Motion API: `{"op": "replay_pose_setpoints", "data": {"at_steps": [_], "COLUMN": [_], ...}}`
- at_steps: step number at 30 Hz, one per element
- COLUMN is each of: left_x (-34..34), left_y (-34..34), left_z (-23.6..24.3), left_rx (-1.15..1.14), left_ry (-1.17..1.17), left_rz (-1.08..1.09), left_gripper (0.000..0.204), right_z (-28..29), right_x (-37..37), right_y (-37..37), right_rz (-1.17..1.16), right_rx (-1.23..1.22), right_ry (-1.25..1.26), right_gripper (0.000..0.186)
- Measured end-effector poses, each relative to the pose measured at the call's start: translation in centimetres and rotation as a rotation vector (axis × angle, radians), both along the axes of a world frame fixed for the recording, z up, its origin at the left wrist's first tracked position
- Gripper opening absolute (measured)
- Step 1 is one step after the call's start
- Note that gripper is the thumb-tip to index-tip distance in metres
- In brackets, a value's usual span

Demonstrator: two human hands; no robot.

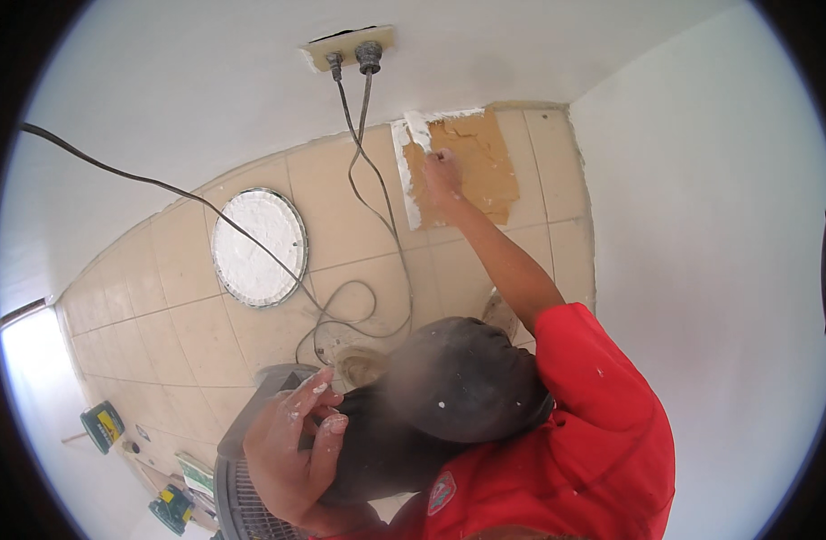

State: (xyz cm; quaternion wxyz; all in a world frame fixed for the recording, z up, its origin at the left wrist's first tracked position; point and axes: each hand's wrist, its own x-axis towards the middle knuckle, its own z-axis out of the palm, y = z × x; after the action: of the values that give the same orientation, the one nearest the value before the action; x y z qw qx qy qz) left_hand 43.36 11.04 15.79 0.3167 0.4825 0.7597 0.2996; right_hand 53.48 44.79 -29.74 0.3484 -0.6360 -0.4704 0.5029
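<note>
My right hand (442, 175) reaches forward, its fingers closed around a flat tool coated in white (418, 130). Whether that tool is a brush or a scraper I cannot make out. It lies over the upper left part of a brown cardboard sheet (476, 166), placed on the floor against the wall. White smears run along the sheet's left and top edges. Close to my body at lower left, my left hand (296, 441) is raised with thumb and fingers apart and nothing visible in it. White specks dot its fingertips.
Left of the cardboard sits a round container or lid of white paste (260, 234). Dark cords (363, 162) hang from a wall socket plate (350, 47) and loop across the tiled floor (183, 333). A grey slatted appliance (242, 490) stands by my left hand. Green boxes (102, 427) lie farther left.
</note>
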Motion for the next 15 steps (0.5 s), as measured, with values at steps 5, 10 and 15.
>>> {"op": "replay_pose_setpoints", "data": {"at_steps": [5, 10, 15], "left_x": [0.1, 0.1, 0.2], "left_y": [-0.9, 0.7, -0.4], "left_z": [0.5, 0.2, -0.4], "left_rx": [-0.015, 0.005, 0.067], "left_ry": [0.041, -0.018, 0.105], "left_rz": [0.037, -0.058, -0.028], "left_gripper": [0.037, 0.037, 0.044], "right_z": [2.8, -4.3, 0.8], "right_x": [1.9, 3.0, -4.3], "right_y": [-1.4, 2.8, -0.8], "right_rz": [-0.037, 0.007, 0.213], "right_rx": [-0.114, 0.265, -0.026], "right_ry": [0.15, -0.249, -0.161], "right_gripper": [0.014, 0.022, 0.034]}}
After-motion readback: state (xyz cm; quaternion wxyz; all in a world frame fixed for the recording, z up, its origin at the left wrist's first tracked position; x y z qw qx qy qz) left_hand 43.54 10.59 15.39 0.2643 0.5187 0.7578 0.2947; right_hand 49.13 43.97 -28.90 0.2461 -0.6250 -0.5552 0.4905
